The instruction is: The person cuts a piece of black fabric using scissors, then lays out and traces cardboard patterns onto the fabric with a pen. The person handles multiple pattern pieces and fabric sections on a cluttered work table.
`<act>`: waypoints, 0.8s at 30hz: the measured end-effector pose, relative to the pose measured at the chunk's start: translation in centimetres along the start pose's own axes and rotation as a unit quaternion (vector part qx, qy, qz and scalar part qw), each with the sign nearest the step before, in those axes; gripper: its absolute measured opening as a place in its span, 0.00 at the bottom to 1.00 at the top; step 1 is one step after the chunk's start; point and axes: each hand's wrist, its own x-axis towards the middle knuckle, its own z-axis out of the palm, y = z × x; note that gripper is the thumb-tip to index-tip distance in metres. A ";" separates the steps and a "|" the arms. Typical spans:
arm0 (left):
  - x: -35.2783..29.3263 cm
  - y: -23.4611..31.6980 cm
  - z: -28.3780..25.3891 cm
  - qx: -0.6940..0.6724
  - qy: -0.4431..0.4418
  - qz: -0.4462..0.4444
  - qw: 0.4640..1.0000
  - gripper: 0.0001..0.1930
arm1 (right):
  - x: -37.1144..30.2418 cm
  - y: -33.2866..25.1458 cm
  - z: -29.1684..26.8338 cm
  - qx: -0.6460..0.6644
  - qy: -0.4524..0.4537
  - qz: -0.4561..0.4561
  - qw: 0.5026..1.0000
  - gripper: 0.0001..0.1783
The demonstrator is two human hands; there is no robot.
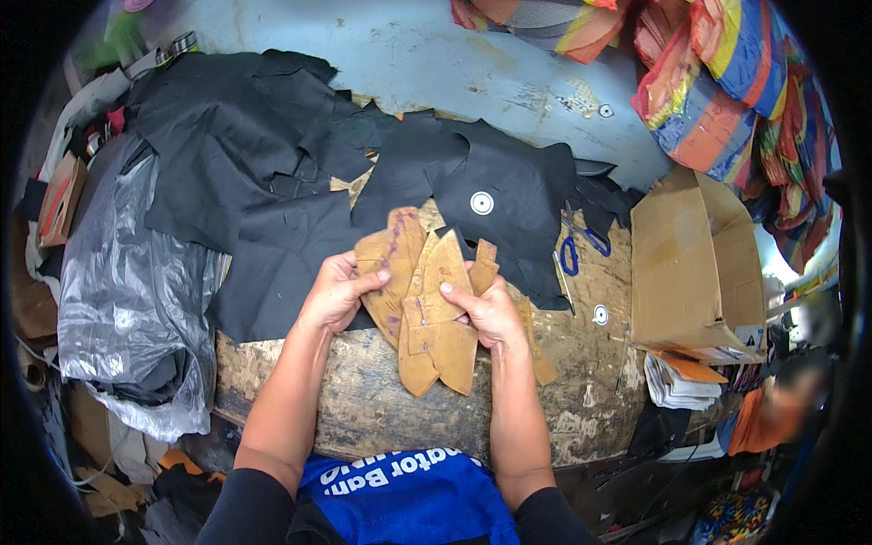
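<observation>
Worn wooden tabletop (363,400), black sheets (236,163) across it; above, the left hand (340,292) pinches a marked tan template (386,263), the right hand (491,314) pinches overlapping tan templates (445,318): sorting, seemingly; separating them calls for easing one thumb.

Bright light glares off the plastic bag (123,282); edges curve, darkened.

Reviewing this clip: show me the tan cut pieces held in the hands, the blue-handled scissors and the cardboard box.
Tan cut pieces (439,320): head view, middle of the front pieces.
Blue-handled scissors (569,242): head view, on a handle loop.
Cardboard box (674,268): head view, on its side wall.
</observation>
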 end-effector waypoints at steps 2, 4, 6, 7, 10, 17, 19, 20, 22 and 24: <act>-0.1 0.1 0.2 -0.024 0.024 0.061 0.998 0.25 | -0.4 -1.1 -1.1 -0.031 0.012 0.011 0.999 0.15; -0.1 0.1 0.7 -0.004 0.043 0.125 0.991 0.30 | -0.7 -1.7 -1.5 0.022 0.004 -0.045 0.999 0.13; -0.3 -0.2 1.6 0.054 0.030 0.223 0.973 0.36 | -0.9 -2.1 -1.6 0.073 0.006 -0.104 0.992 0.13; -0.4 -0.2 1.7 0.134 0.034 0.199 0.970 0.42 | -1.0 -2.2 -1.6 0.070 0.014 -0.115 0.991 0.13; -0.4 -1.0 2.9 0.153 0.018 0.236 0.959 0.31 | -1.1 -2.2 -1.2 0.065 0.021 -0.135 0.989 0.15; -1.0 -1.5 3.3 0.166 0.003 0.188 0.968 0.23 | -0.8 -2.1 -0.4 0.053 0.074 -0.168 0.982 0.14; -0.9 -1.4 3.3 0.185 0.027 0.222 0.957 0.22 | -0.9 -2.4 -0.6 0.078 0.092 -0.194 0.974 0.14; -0.8 -1.4 3.2 0.178 0.034 0.224 0.958 0.21 | -1.0 -2.7 -0.9 0.088 0.102 -0.201 0.970 0.14; -0.9 -1.2 2.9 0.155 0.050 0.218 0.962 0.20 | -1.5 -3.4 -1.8 0.096 0.100 -0.164 0.977 0.15; -1.1 -1.3 2.6 0.157 0.056 0.229 0.959 0.16 | -1.8 -3.8 -2.1 0.127 0.073 -0.167 0.975 0.16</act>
